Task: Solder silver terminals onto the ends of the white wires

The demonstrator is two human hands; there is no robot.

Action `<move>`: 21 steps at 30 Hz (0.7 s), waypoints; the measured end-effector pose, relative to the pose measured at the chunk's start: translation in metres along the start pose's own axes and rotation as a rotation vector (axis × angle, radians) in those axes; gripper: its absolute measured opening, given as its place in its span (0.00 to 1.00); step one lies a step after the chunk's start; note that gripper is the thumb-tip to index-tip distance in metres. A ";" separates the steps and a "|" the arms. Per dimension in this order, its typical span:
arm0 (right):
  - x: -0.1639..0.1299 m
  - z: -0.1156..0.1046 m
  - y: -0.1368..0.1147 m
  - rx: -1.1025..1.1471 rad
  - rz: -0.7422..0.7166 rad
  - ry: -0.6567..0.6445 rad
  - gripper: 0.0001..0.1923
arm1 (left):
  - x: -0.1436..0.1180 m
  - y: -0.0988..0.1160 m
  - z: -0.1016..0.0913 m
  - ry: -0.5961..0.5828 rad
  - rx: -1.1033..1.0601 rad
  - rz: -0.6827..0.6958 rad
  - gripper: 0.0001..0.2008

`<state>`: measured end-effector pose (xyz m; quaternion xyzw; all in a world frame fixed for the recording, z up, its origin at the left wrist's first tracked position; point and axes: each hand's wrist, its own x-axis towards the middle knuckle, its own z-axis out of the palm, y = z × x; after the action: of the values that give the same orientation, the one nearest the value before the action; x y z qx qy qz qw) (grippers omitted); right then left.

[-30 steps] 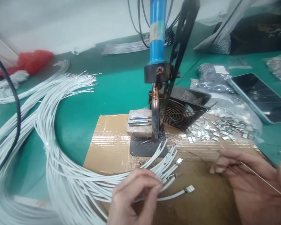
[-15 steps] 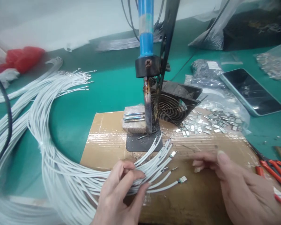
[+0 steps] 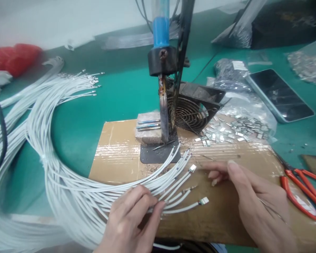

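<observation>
Electronics assembly workshop, mounted soldering iron (image 3: 161,52), white cable bundles (image 3: 55,158), loose metal connectors (image 3: 231,130), green bench (image 3: 116,95)

A green bench (image 3: 116,95) carries white cables (image 3: 42,140) at left, a cardboard sheet (image 3: 118,154) at centre, a phone (image 3: 279,95) at upper right.

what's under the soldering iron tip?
A dark metal plate lies under the soldering iron tip, on the cardboard sheet. White cable ends reach its front edge. What lies under the plate is covered.
</observation>
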<state>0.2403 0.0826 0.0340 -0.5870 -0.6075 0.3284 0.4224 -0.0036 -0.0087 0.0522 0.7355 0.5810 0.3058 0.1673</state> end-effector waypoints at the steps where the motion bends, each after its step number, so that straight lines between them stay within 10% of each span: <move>1: 0.000 -0.001 0.000 -0.005 -0.006 -0.008 0.22 | 0.000 0.000 -0.001 -0.018 0.002 0.005 0.12; 16: -0.009 0.003 -0.017 0.010 -0.033 -0.072 0.15 | -0.003 0.002 -0.009 -0.094 0.195 -0.037 0.09; 21: -0.022 0.008 -0.029 0.044 -0.261 -0.251 0.10 | -0.002 0.009 -0.005 -0.110 0.127 -0.133 0.11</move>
<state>0.2195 0.0591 0.0537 -0.4483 -0.7192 0.3547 0.3949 -0.0002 -0.0135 0.0604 0.7202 0.6366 0.2156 0.1720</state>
